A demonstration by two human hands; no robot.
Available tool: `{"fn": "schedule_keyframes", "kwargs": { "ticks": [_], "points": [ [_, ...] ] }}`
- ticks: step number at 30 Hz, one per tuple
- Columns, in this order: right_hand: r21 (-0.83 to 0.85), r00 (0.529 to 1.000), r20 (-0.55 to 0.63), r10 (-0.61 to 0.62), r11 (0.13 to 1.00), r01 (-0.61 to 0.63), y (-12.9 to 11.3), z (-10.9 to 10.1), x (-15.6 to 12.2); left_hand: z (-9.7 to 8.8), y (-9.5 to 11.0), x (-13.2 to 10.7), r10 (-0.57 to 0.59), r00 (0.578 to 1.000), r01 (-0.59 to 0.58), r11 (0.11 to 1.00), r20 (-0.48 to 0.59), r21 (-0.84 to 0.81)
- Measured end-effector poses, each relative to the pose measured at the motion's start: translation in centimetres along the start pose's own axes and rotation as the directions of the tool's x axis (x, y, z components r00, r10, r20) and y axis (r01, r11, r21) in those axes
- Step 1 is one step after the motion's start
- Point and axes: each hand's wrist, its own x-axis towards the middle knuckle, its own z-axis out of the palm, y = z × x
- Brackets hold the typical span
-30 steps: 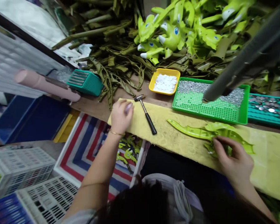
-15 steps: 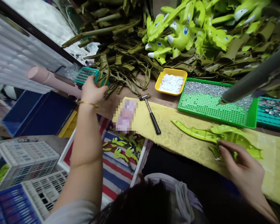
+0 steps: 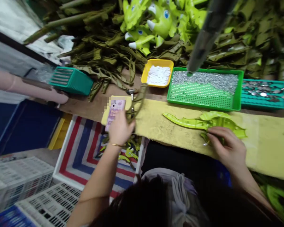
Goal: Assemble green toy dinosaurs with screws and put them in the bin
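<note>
At the near edge of the wooden bench (image 3: 85,108), the left hand (image 3: 120,127) is closed around an olive plastic strip (image 3: 137,102), which rises from the fist at a tilt, its lower end hidden by the fingers. A gold bracelet (image 3: 115,145) circles the left wrist. Just beside that hand lies a phone in a pink case (image 3: 115,113), partly pixelated, on a yellow felt pad (image 3: 184,126). The head of a hammer (image 3: 132,91) shows just behind the strip.

Further along the pad, the right hand (image 3: 224,146) is half closed, with its fingers (image 3: 214,134) curled over a lime-green plastic dinosaur part (image 3: 191,123). Whether it is gripping the part or only steadying it, I cannot tell. A tiny silver glint (image 3: 205,144) sits at the fingertips, too small to identify.

Beyond the pad stand a yellow tray of white pieces (image 3: 157,72), a green perforated tray of silvery rivets (image 3: 203,88) and a teal tray of metal discs (image 3: 262,91). A grey tube (image 3: 209,34) hangs with its tip at the green tray's far edge.

The main risk is the strip: a careless swing could knock the phone off the pad. A bump from the tube could also scatter rivets, and a slack pinch could lose the silver bit in the felt.
</note>
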Motion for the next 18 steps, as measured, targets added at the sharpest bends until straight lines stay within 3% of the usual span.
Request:
{"fn": "schedule_keyframes", "kwargs": {
  "ticks": [2,4,6,8,11,16,18],
  "points": [
    [0.039,1.000,0.001,-0.004,0.999,0.004,0.1,0.1,0.0,-0.9,-0.7,0.4,0.056,0.996,-0.053,0.998,-0.069,0.045],
    [0.077,1.000,-0.004,0.014,0.997,-0.014,0.2,0.1,0.1,-0.9,0.4,0.4,0.262,0.962,-0.263,0.965,-0.074,-0.007],
    [0.109,0.999,0.007,0.045,0.993,-0.045,0.2,-0.2,0.2,-0.2,2.9,0.2,0.513,0.857,-0.514,0.855,-0.034,-0.069],
    [0.138,0.998,0.029,0.057,0.989,-0.060,0.2,-0.6,0.2,0.9,5.6,0.2,0.682,0.732,-0.678,0.729,0.013,-0.092],
    [0.177,0.998,0.049,0.044,0.983,-0.052,0.4,-1.3,0.0,2.0,8.5,1.1,0.771,0.637,-0.766,0.636,0.029,-0.087],
    [0.198,0.997,0.071,0.030,0.979,-0.044,1.0,-1.8,-0.4,2.6,11.4,2.2,0.792,0.610,-0.788,0.606,-0.004,-0.110],
    [0.179,0.998,0.066,0.021,0.983,-0.033,1.0,-1.8,-0.4,2.9,12.9,1.9,0.822,0.568,-0.814,0.554,-0.039,-0.176]
  ]
}}
